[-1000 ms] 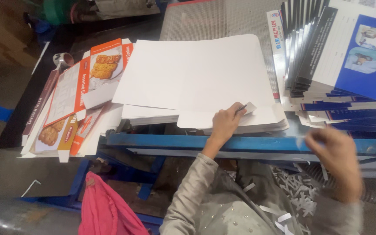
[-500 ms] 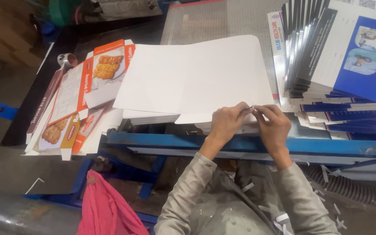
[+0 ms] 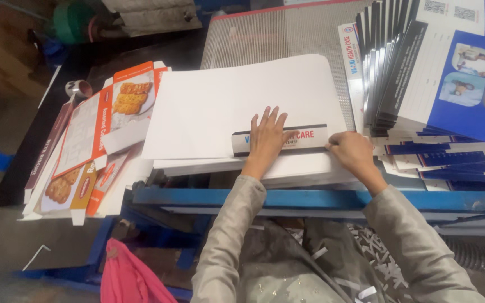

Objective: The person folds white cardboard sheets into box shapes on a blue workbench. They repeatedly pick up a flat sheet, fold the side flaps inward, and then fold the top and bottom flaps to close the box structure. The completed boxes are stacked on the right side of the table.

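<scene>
Lying across the near edge of a stack of white sheets point(image 3: 225, 106) on the blue-framed bench point(image 3: 321, 199) is a narrow printed flap point(image 3: 310, 137), grey-white with blue and red lettering and a dark line along its upper edge; it looks to be the folded-over margin of the top sheet, though the view does not settle that. Half a second ago both hands were bunched together at the sheet's front edge with no strip showing; now the flap is turned up flat onto the white surface and the hands have drawn apart. The left hand point(image 3: 268, 137) presses down on the flap's left part with palm flat and fingers spread wide, holding nothing. The right hand point(image 3: 350, 151) is curled at the flap's right end, its grip closed on that corner. To the right a tall fanned stack of blue-and-white leaflets point(image 3: 450, 84) rises, and flattened orange biscuit cartons point(image 3: 94, 140) lie at the left.
</scene>
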